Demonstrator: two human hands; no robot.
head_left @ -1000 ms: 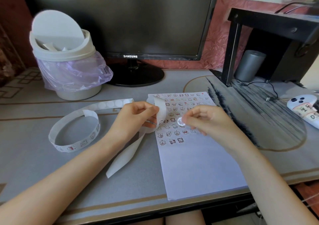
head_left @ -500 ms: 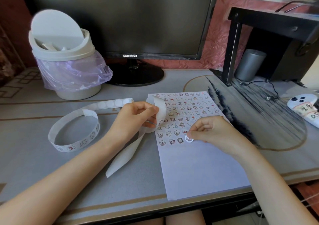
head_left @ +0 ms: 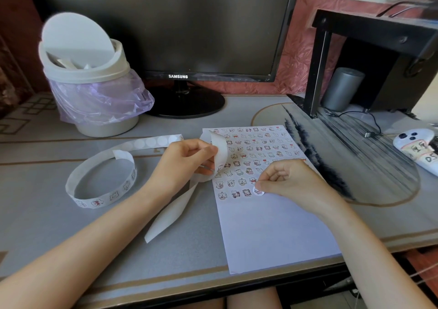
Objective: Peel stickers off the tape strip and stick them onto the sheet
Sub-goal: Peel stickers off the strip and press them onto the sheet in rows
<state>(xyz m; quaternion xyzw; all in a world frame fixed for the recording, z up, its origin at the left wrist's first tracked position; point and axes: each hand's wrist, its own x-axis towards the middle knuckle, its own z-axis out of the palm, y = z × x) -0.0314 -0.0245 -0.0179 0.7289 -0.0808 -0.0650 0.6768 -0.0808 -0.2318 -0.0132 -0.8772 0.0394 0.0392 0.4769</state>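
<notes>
A white sheet (head_left: 272, 225) lies on the desk, its far half covered with rows of small cartoon stickers. My left hand (head_left: 184, 164) pinches the white tape strip (head_left: 99, 197) at the sheet's left edge; the strip loops away to the left and a bare tail hangs toward me. My right hand (head_left: 289, 180) has its fingers curled and presses a round sticker (head_left: 257, 192) onto the sheet at the end of the nearest row, fingertip on the sticker.
A white bin (head_left: 90, 88) with a purple bag stands at the back left. A black monitor (head_left: 180, 36) is behind the sheet. A black shelf (head_left: 369, 55) with a grey cylinder (head_left: 341, 88) and a white device (head_left: 417, 150) sit at the right.
My right hand carried the round sticker from near the strip down and toward me onto the sheet's nearest row. My left hand kept its hold on the strip.
</notes>
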